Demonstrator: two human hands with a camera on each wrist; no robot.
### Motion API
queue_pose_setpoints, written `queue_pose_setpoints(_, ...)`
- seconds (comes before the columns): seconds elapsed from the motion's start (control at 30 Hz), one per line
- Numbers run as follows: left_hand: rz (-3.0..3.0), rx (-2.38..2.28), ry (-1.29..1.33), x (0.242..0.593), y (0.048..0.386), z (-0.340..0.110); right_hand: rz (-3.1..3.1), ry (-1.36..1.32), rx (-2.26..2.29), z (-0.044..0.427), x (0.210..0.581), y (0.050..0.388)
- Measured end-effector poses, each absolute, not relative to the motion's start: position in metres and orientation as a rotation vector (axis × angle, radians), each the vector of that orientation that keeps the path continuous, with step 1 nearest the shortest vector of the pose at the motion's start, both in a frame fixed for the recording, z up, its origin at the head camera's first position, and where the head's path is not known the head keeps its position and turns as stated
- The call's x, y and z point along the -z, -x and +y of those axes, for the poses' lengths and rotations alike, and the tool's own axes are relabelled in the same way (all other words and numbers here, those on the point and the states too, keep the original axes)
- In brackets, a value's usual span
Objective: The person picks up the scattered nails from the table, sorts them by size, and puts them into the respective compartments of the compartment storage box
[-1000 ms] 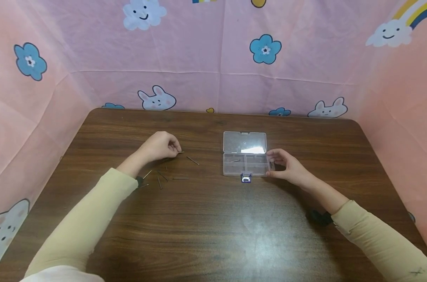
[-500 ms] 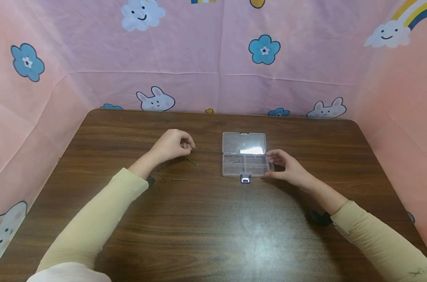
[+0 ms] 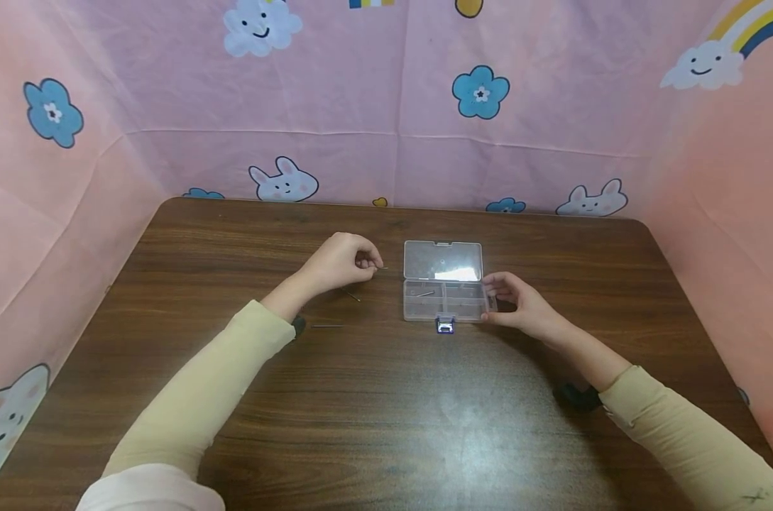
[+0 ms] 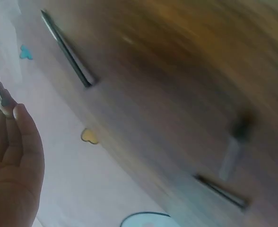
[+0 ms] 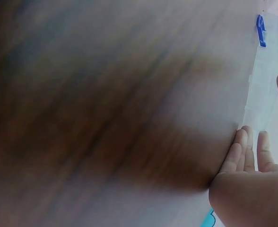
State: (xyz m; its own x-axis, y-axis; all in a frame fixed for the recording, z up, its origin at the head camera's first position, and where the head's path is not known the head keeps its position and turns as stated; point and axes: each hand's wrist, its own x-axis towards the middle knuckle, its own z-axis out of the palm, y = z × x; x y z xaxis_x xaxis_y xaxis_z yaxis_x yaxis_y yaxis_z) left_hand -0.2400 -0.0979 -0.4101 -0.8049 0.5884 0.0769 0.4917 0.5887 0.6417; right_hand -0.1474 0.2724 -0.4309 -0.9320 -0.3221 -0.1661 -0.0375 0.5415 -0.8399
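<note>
My left hand pinches a thin metal nail between thumb and fingertips, just left of the clear plastic box. The box's lid is folded back. One nail lies in its back left compartment. At the box's right end, my right hand rests thumb and fingertips against the side; the right wrist view shows those fingers fairly straight. Below my left hand lie a slanted nail and a level nail. The left wrist view shows a pointed nail close up.
A blue latch sticks out from the box's front edge. The brown wooden table meets a pink patterned cloth at the back and sides. My left forearm hides part of the tabletop.
My left hand has moved right with the pinched nail, closer to the box. Its wrist now covers several loose nails seen before. My right hand and the box have stayed put.
</note>
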Motion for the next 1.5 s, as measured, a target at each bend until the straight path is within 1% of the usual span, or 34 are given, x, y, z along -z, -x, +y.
queue_pose_setpoints(0.47, 2.618, -1.047, -1.056, 0.411, 0.248, -0.066, 2.472, 0.247, 1.385, 0.266, 0.433, 0.154)
queue_pose_setpoints(0.9, 2.579, -0.963, -1.118, 0.409, 0.245, -0.037, 2.461, 0.266, 1.383, 0.270, 0.432, 0.162)
queue_pose_setpoints(1.5, 2.568, -0.807, -1.198, 0.415, 0.240, -0.018, 2.463, 0.279, 1.373, 0.272, 0.432, 0.164)
